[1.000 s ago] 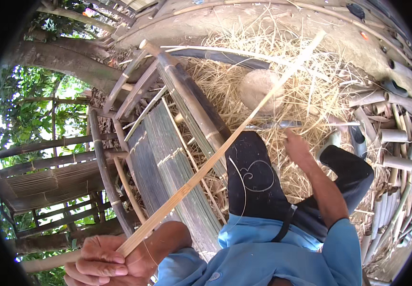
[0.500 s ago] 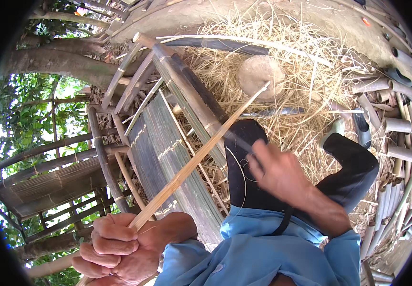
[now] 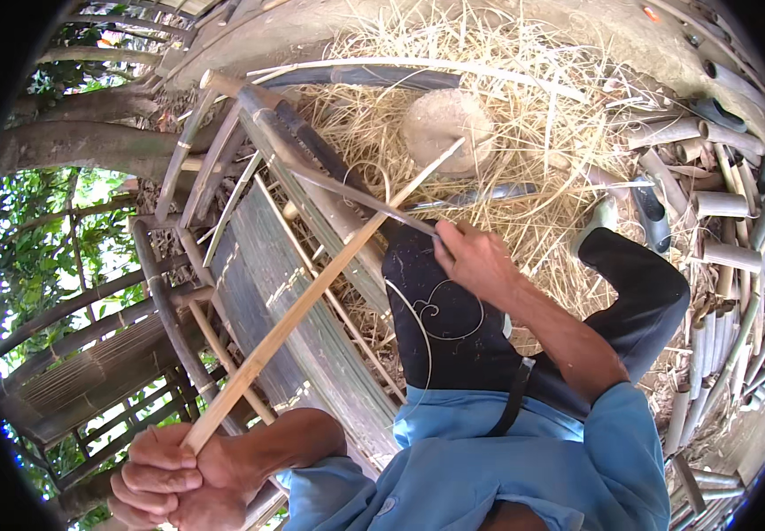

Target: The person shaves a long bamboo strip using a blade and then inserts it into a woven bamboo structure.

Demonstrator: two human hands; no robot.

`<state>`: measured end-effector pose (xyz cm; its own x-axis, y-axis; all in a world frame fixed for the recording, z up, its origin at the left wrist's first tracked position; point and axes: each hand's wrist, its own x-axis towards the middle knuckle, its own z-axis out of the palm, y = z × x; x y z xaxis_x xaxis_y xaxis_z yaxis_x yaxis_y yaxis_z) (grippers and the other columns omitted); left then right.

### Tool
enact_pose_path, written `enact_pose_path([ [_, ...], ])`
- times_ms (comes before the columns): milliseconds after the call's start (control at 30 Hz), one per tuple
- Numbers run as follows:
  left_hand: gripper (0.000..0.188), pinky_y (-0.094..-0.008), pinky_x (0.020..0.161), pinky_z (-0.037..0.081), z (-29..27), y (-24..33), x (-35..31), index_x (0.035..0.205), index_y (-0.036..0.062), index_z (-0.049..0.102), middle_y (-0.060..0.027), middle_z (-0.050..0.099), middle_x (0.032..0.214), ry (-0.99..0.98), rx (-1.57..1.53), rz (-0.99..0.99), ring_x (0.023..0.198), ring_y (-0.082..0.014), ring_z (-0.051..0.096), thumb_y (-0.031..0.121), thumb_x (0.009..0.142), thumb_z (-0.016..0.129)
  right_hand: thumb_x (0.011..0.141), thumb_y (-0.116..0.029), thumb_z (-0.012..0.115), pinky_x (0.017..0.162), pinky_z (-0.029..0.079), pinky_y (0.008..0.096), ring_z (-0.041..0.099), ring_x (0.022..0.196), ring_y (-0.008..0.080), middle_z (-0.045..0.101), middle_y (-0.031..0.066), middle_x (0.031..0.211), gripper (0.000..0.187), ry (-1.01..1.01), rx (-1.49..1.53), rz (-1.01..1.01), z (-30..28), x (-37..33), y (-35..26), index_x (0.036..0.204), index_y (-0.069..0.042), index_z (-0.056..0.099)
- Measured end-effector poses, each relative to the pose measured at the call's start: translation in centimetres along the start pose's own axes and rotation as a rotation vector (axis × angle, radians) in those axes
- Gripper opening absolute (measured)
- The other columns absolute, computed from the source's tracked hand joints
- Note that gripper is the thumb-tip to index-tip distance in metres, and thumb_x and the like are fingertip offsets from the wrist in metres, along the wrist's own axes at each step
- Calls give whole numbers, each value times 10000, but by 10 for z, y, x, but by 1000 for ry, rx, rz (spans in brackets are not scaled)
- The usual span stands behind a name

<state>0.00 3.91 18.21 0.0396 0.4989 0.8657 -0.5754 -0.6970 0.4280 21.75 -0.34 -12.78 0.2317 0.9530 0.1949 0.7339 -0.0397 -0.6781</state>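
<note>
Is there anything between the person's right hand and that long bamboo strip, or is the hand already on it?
Nothing visible stands between them. The right hand sits over the bamboo strip at the knee, seemingly pressing a thin dark blade to it, though the exact contact is hidden. The left hand grips the strip's lower end.

A long pale bamboo strip (image 3: 312,301) is running diagonally from the lower left of the frame to the upper centre, splitting the middle of the picture into two pockets. A thin dark curved blade (image 3: 347,190) is crossing it near the top, closing that gap. Left of the strip, a grey slatted bamboo bench (image 3: 276,292) and its round poles (image 3: 157,292) are crowding the passage. Right of the strip, the dark-trousered knees (image 3: 444,310) are filling the centre. A heap of dry yellow straw (image 3: 524,115) with a round wooden block (image 3: 444,124) is lying open in the upper centre, and cut bamboo tubes (image 3: 719,203) are lining the right edge.
</note>
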Motion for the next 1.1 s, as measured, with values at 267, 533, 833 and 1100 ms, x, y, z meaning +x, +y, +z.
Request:
enact_pose_path([
  [267, 517, -316, 475, 275, -4, 9, -3, 669, 154, 341, -9, 338, 575, 80, 95, 13, 475, -146, 309, 555, 996, 336, 962, -225, 573, 604, 535, 541, 664, 664, 438, 669, 252, 764, 234, -111, -182, 323, 15, -2, 119, 1090, -48, 489],
  [533, 549, -309, 497, 262, 6, 4, -6, 637, 157, 319, -3, 328, 537, 110, 130, 40, 459, -140, 299, 587, 978, 339, 876, -130, 642, 388, 512, 374, 659, 525, 233, 571, 139, 696, 143, 57, 111, -223, -70, -26, -113, 941, -61, 534],
  [833, 549, -324, 516, 251, -4, 1, 8, 626, 168, 304, 1, 305, 523, 18, 71, -22, 450, -147, 258, 595, 970, 315, 904, -133, 647, 375, 498, 402, 607, 474, 301, 556, 140, 668, 132, 131, 95, -154, -15, -7, -32, 922, -69, 533],
  [1100, 504, -276, 366, 231, 21, -22, 11, 733, 147, 405, 54, 270, 590, 212, 302, 173, 424, -88, 268, 492, 1081, 287, 949, -177, 574, 563, 538, 533, 629, 578, 430, 645, 238, 729, 207, -46, -82, 303, 46, -6, 154, 1123, -75, 526],
])
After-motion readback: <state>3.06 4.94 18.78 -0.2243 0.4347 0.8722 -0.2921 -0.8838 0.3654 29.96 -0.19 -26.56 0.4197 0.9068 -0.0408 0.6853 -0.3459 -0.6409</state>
